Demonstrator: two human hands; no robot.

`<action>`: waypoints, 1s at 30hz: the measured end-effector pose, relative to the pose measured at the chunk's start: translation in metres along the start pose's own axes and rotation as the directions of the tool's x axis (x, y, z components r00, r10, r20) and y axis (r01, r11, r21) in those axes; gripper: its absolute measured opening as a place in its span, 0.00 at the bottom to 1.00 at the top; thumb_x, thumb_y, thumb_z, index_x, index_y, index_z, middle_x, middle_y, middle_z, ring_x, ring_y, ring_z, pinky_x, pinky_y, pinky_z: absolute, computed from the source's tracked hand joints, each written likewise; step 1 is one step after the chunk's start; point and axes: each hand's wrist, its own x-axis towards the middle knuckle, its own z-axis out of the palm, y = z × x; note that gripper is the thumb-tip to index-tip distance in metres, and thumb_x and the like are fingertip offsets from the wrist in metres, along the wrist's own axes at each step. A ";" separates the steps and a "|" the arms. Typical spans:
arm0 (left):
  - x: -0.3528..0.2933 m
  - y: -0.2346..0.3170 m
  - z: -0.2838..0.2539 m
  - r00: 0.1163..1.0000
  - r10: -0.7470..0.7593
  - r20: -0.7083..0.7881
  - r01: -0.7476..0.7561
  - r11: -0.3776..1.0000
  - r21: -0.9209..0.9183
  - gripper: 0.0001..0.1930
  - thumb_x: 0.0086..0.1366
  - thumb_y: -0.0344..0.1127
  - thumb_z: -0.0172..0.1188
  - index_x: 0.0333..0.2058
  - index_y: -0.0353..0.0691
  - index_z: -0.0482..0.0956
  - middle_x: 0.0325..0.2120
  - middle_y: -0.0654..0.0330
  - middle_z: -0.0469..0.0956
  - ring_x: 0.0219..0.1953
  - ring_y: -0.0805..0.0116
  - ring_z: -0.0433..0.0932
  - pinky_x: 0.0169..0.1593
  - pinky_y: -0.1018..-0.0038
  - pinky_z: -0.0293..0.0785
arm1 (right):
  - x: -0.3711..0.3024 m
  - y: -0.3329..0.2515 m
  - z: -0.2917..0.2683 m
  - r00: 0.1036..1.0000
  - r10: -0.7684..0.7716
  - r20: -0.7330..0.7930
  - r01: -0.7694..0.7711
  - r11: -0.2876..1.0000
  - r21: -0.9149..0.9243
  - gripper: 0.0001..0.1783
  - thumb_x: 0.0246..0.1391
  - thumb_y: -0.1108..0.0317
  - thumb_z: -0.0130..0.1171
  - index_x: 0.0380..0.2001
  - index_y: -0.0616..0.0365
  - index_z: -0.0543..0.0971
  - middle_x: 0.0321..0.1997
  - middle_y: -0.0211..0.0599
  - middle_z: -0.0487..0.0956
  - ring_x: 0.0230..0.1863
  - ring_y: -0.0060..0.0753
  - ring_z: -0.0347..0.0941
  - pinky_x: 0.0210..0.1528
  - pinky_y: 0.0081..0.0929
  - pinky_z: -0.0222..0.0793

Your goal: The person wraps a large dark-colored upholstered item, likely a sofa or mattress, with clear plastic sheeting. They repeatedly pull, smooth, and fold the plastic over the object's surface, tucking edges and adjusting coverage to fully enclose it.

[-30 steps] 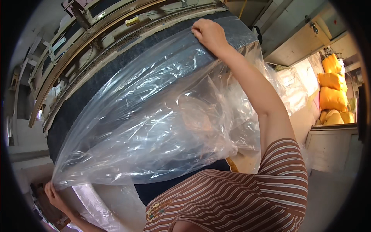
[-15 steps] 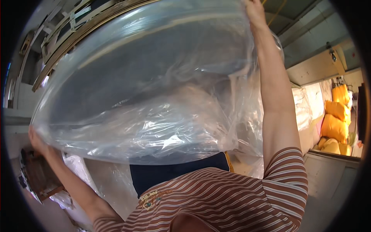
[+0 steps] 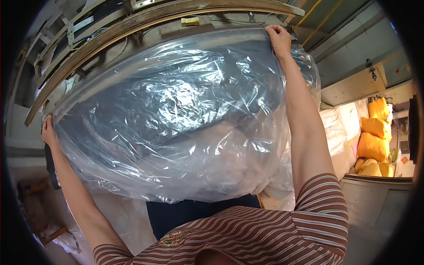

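A large clear plastic sheet [image 3: 190, 115], wrinkled and shiny, is stretched between my two hands in front of my body. My left hand [image 3: 47, 128] pinches its far left corner. At the far right corner, my right hand [image 3: 279, 40] grips the upper edge with fingers and thumb pressed together. Beneath the film shows something dark; its kind is hidden by glare. The sheet's near part sags toward my waist, and loose film hangs past my right forearm.
A long wooden rail [image 3: 154, 17] of a frame runs along the far side, close beyond the sheet. Several yellow bundles [image 3: 373, 145] are piled at the right, near a pale wooden board [image 3: 353, 87]. A dark wooden piece [image 3: 37, 207] stands at lower left.
The billowing sheet has come down and lies flatter and more creased. My right hand has moved down and a little left; my left hand has moved farther away, toward the rail.
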 end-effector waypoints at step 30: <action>-0.073 0.116 -0.228 0.983 -0.183 -0.025 0.167 0.938 -0.303 0.29 0.64 0.46 0.55 0.59 0.36 0.63 0.60 0.55 0.61 0.61 0.62 0.59 0.65 0.66 0.50 | -0.126 -0.113 -0.017 0.852 0.354 0.387 -0.518 0.678 0.522 0.20 0.56 0.53 0.54 0.37 0.60 0.71 0.32 0.33 0.73 0.24 0.15 0.61 0.24 0.14 0.57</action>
